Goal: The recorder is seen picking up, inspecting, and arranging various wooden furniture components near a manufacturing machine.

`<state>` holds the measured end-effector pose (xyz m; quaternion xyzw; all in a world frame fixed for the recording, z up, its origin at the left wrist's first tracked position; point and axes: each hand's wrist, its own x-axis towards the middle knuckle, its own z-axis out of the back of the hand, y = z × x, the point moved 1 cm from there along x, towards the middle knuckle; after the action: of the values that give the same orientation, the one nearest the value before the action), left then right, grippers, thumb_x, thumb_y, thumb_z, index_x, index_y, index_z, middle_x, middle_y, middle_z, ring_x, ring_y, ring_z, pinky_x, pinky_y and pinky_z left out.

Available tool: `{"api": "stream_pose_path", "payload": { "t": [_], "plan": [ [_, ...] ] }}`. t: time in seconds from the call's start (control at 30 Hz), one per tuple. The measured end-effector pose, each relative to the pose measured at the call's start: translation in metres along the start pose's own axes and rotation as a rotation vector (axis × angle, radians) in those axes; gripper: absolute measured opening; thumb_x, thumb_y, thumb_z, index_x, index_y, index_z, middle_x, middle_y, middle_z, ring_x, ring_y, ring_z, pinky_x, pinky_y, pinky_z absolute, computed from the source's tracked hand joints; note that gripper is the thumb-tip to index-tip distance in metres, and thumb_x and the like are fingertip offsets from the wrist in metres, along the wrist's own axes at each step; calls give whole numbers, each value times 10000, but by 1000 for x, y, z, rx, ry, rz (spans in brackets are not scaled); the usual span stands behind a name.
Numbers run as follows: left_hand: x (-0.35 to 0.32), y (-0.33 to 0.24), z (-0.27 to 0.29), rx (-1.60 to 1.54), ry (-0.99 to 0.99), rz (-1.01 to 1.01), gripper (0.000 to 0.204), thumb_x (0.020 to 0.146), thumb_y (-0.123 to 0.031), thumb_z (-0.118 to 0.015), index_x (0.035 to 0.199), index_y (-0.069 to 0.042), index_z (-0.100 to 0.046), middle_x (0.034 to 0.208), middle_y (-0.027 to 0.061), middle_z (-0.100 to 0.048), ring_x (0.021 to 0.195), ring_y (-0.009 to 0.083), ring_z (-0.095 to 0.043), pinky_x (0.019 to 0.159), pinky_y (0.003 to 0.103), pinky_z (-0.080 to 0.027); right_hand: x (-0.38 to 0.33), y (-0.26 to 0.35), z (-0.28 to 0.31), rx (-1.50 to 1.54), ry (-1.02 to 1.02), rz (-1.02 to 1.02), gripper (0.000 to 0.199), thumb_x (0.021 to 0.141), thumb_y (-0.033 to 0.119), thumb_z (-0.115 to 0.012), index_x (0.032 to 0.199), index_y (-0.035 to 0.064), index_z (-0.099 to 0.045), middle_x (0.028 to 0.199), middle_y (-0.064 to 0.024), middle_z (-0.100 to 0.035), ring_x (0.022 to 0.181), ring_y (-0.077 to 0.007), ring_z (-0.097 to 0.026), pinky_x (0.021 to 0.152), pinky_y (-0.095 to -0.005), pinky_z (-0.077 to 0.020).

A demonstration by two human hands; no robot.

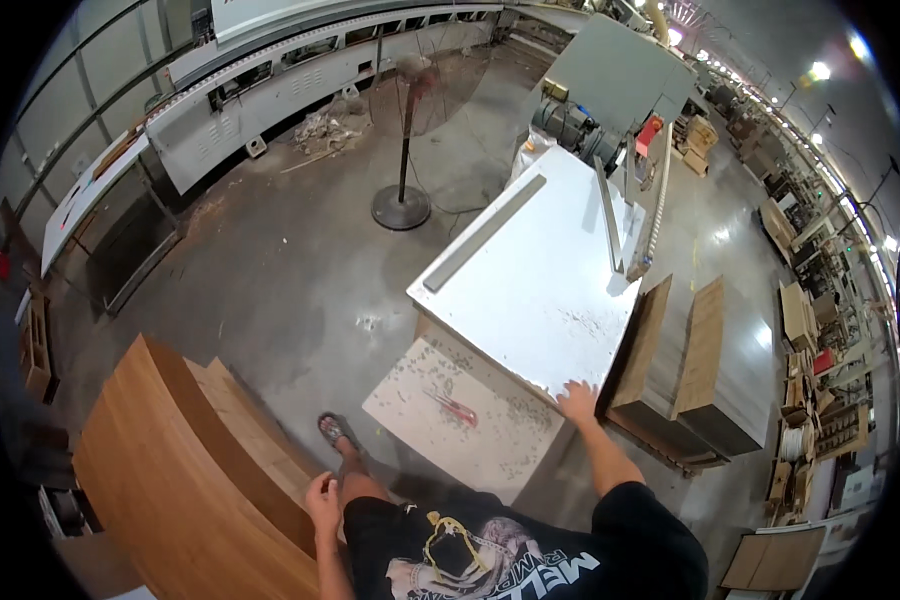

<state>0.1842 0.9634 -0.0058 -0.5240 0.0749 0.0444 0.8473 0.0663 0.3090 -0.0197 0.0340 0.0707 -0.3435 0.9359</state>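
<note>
My right hand (pixel 577 400) rests with fingers spread on the near right corner of a white-topped table (pixel 530 290). It holds nothing. Lower down, my left hand (pixel 322 500) hangs with loosely bent fingers and nothing visible in it. Beside it on the left is a stack of orange-brown wood panels (pixel 185 470); whether the hand touches the stack I cannot tell. A beige board (pixel 495 450) lies below the table's near edge, strewn with small grey bits. On that board sits a slim tool with a red handle (pixel 457 409), its exact kind unclear.
Two stacks of brown-grey panels (pixel 720 370) stand right of the table. Flat strips, including a grey one (pixel 485 233), lie on the tabletop. A pedestal fan (pixel 405 150) stands on the floor ahead. A large grey-green machine (pixel 615 75) is beyond the table.
</note>
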Motion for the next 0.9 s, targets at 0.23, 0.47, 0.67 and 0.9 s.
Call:
{"api": "stream_pose_path", "payload": {
  "t": [0.23, 0.47, 0.67, 0.9],
  "plan": [
    [166, 27, 50, 1, 45, -61, 217, 958, -96, -658, 1141, 8, -714, 1067, 185, -730, 975, 299, -709, 903, 378, -547, -8, 359, -8, 531, -2, 371, 362, 859, 289, -737, 1162, 91, -712, 1330, -191, -647, 1250, -385, -580, 1067, -500, -449],
    [334, -17, 173, 17, -89, -94, 263, 977, -164, -650, 1171, 7, -699, 1052, 196, -722, 960, 325, -709, 886, 386, -549, -5, 634, 15, 673, 370, 876, 394, 944, 315, -685, 1283, 115, -676, 1484, -189, -536, 1349, -392, -517, 1146, -468, -400],
    [426, -13, 233, 78, -100, -79, 259, 979, -157, -647, 1185, -8, -693, 1059, 178, -713, 973, 307, -703, 892, 374, -543, 87, 666, 45, 721, 208, 676, 356, 958, 308, -670, 1244, 97, -691, 1335, -188, -640, 1250, -394, -585, 1068, -476, -464],
    [535, -41, 177, 23, 69, -217, 248, 972, -138, -658, 1183, -16, -700, 1050, 177, -718, 966, 298, -705, 890, 369, -546, 134, 580, 54, 1029, 62, 131, 255, 976, 115, -666, 1198, -9, -679, 1103, -121, -732, 969, -211, -722, 857, -331, -565]
  ]
}}
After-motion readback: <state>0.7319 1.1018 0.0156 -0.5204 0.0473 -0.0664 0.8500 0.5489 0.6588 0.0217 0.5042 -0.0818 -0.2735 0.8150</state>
